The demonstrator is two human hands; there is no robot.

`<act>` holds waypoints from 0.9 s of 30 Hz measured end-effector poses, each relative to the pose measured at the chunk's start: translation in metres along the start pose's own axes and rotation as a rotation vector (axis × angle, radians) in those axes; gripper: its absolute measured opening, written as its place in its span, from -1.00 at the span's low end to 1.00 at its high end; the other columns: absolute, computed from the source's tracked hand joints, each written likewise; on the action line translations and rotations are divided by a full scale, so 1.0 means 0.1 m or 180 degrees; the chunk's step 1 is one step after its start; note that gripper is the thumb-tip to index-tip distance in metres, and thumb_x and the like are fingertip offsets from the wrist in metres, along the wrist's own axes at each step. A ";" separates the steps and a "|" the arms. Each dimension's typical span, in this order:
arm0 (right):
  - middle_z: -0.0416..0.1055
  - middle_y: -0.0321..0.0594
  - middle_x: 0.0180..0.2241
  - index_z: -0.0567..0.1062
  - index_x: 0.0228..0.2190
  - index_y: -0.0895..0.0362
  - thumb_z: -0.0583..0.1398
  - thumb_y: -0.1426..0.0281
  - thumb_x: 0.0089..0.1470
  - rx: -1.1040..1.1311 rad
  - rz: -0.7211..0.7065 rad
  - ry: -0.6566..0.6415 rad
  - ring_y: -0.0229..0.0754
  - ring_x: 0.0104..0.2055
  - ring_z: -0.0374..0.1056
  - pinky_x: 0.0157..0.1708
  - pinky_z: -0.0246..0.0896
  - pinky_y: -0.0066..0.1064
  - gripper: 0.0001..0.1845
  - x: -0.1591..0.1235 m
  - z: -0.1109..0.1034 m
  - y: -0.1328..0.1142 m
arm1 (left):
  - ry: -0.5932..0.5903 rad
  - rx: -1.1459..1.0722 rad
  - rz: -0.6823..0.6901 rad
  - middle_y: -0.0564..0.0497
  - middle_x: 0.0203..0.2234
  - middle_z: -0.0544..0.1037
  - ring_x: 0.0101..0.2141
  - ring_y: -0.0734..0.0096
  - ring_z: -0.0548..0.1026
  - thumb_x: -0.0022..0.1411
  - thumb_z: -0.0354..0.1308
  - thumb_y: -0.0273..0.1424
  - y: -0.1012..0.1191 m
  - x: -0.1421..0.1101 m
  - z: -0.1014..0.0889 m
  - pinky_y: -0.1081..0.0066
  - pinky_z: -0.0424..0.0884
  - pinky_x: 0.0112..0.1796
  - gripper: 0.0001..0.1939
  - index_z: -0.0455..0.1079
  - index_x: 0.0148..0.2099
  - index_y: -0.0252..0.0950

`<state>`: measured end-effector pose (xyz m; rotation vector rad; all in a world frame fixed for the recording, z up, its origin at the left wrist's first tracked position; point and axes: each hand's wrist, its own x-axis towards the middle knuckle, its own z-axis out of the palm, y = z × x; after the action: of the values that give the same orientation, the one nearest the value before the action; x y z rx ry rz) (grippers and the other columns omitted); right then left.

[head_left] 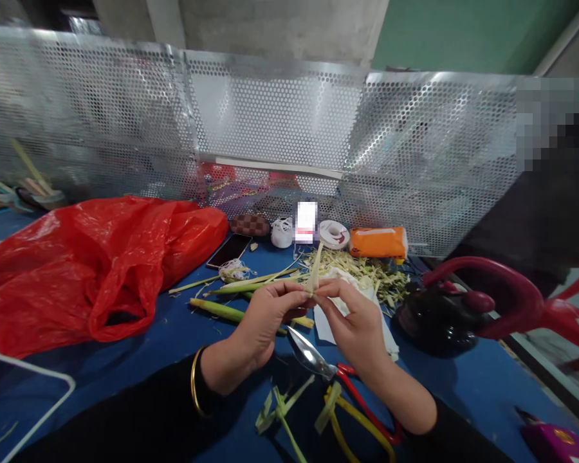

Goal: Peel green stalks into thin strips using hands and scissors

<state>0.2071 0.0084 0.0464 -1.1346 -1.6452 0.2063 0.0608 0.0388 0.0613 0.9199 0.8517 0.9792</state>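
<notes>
My left hand (pixel 265 318) and my right hand (pixel 354 321) meet over the blue table (pixel 139 360), both pinching a thin pale green leaf strip (pixel 314 273) that stands upright between the fingertips. Long green leaf stalks (pixel 231 289) lie just behind my left hand. A pile of shredded leaf trimmings (pixel 361 270) sits on white paper behind my right hand. Red-handled scissors (pixel 328 373) lie shut on the table below my hands, with cut leaf pieces (pixel 282 408) beside them.
A red plastic bag (pixel 91 270) fills the left side. A phone (pixel 229 249), a brown pouch (pixel 249 224), tape roll (pixel 334 234) and an orange packet (pixel 379 242) line the perforated metal screen (pixel 280 122). A dark bag (pixel 439 321) and red chair (pixel 506 296) stand right.
</notes>
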 end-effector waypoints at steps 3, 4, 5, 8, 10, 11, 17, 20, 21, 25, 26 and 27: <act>0.49 -0.22 -0.37 0.45 -0.45 0.10 0.16 0.46 0.12 0.0243 0.0330 0.0014 -0.14 -0.25 0.40 -0.19 0.24 -0.32 -0.88 0.00 0.01 -0.02 | -0.0075 0.0186 0.0294 0.02 -0.52 0.57 -0.43 0.47 0.50 -0.06 0.33 -0.40 -0.03 0.01 0.00 0.47 0.37 -0.28 -0.85 0.44 -0.45 -0.34; 0.48 -0.23 -0.39 0.44 -0.47 0.10 0.17 0.45 0.11 0.0308 0.0435 0.0026 -0.15 -0.28 0.40 -0.21 0.24 -0.33 -0.88 0.01 0.01 -0.02 | -0.0092 0.0247 0.0399 0.03 -0.52 0.56 -0.42 0.47 0.49 -0.05 0.34 -0.39 -0.04 0.02 -0.01 0.47 0.37 -0.28 -0.85 0.44 -0.45 -0.34; 0.47 -0.24 -0.42 0.44 -0.48 0.10 0.17 0.45 0.10 0.0367 0.0539 0.0029 -0.17 -0.31 0.39 -0.23 0.24 -0.35 -0.88 0.01 0.01 -0.02 | -0.0101 0.0308 0.0503 0.05 -0.52 0.56 -0.42 0.47 0.49 -0.06 0.34 -0.38 -0.05 0.03 -0.01 0.47 0.37 -0.27 -0.84 0.44 -0.44 -0.33; 0.44 -0.27 -0.47 0.43 -0.51 0.12 0.19 0.42 0.06 0.0532 0.0836 -0.0026 -0.19 -0.38 0.36 -0.31 0.24 -0.38 -0.88 0.03 0.01 -0.02 | -0.0066 0.0548 0.0760 0.07 -0.54 0.54 -0.42 0.47 0.48 -0.07 0.35 -0.38 -0.06 0.04 -0.01 0.47 0.36 -0.29 -0.84 0.44 -0.45 -0.33; 0.42 -0.28 -0.50 0.43 -0.52 0.12 0.19 0.41 0.04 0.0634 0.0987 -0.0078 -0.20 -0.42 0.34 -0.36 0.24 -0.39 -0.87 0.04 0.01 -0.01 | -0.0021 0.0734 0.0854 0.07 -0.55 0.53 -0.44 0.48 0.46 -0.06 0.34 -0.38 -0.05 0.04 -0.01 0.48 0.36 -0.32 -0.85 0.44 -0.47 -0.34; 0.42 -0.29 -0.51 0.43 -0.52 0.13 0.19 0.41 0.04 0.0676 0.1017 -0.0100 -0.21 -0.43 0.33 -0.37 0.24 -0.39 -0.87 0.04 0.01 -0.02 | 0.0001 0.0800 0.0868 0.06 -0.56 0.53 -0.45 0.48 0.46 -0.06 0.33 -0.39 -0.04 0.04 -0.01 0.48 0.36 -0.33 -0.86 0.45 -0.48 -0.34; 0.44 -0.25 -0.39 0.48 -0.39 0.11 0.20 0.48 0.10 0.0469 0.0193 0.0007 -0.19 -0.29 0.36 -0.24 0.26 -0.37 -0.94 0.02 0.01 -0.04 | 0.0080 0.0296 0.0424 0.08 -0.59 0.52 -0.50 0.53 0.46 -0.03 0.32 -0.35 0.00 0.03 0.00 0.49 0.39 -0.33 -0.83 0.44 -0.50 -0.34; 0.46 -0.23 -0.34 0.48 -0.37 0.09 0.19 0.54 0.11 0.0231 -0.0234 0.0084 -0.18 -0.23 0.38 -0.16 0.24 -0.34 -0.89 0.01 0.02 -0.03 | 0.0084 0.0066 0.0222 0.07 -0.59 0.52 -0.52 0.55 0.45 -0.05 0.34 -0.33 -0.02 0.03 0.01 0.50 0.39 -0.34 -0.79 0.42 -0.51 -0.34; 0.47 -0.24 -0.35 0.47 -0.37 0.09 0.18 0.54 0.12 0.0168 -0.0255 0.0107 -0.18 -0.23 0.38 -0.16 0.23 -0.34 -0.88 0.00 0.02 -0.03 | 0.0078 0.0043 0.0183 0.07 -0.59 0.52 -0.52 0.55 0.45 -0.05 0.35 -0.32 -0.02 0.03 0.01 0.50 0.39 -0.34 -0.78 0.42 -0.52 -0.34; 0.47 -0.23 -0.38 0.46 -0.38 0.10 0.17 0.51 0.14 0.0019 -0.0056 0.0039 -0.17 -0.28 0.38 -0.24 0.23 -0.33 -0.91 -0.03 0.04 -0.02 | 0.0102 0.0048 0.0155 0.04 -0.58 0.53 -0.49 0.52 0.47 -0.05 0.36 -0.29 -0.05 0.03 0.01 0.49 0.39 -0.32 -0.73 0.37 -0.55 -0.34; 0.46 -0.23 -0.39 0.45 -0.38 0.11 0.17 0.50 0.15 0.0018 0.0004 0.0001 -0.16 -0.30 0.38 -0.26 0.23 -0.33 -0.91 -0.03 0.04 -0.02 | 0.0116 0.0062 0.0176 0.05 -0.58 0.53 -0.49 0.52 0.47 -0.05 0.36 -0.29 -0.06 0.03 0.00 0.49 0.39 -0.31 -0.73 0.37 -0.55 -0.34; 0.45 -0.23 -0.40 0.45 -0.39 0.11 0.16 0.49 0.15 0.0025 0.0052 -0.0030 -0.16 -0.31 0.37 -0.27 0.23 -0.33 -0.91 -0.04 0.04 -0.02 | 0.0126 0.0079 0.0196 0.05 -0.58 0.52 -0.49 0.52 0.47 -0.05 0.36 -0.29 -0.06 0.03 0.00 0.50 0.39 -0.31 -0.74 0.38 -0.54 -0.34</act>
<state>0.2024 0.0063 0.0432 -1.1429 -1.6426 0.2285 0.0637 0.0403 0.0552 0.9554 0.8750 1.0449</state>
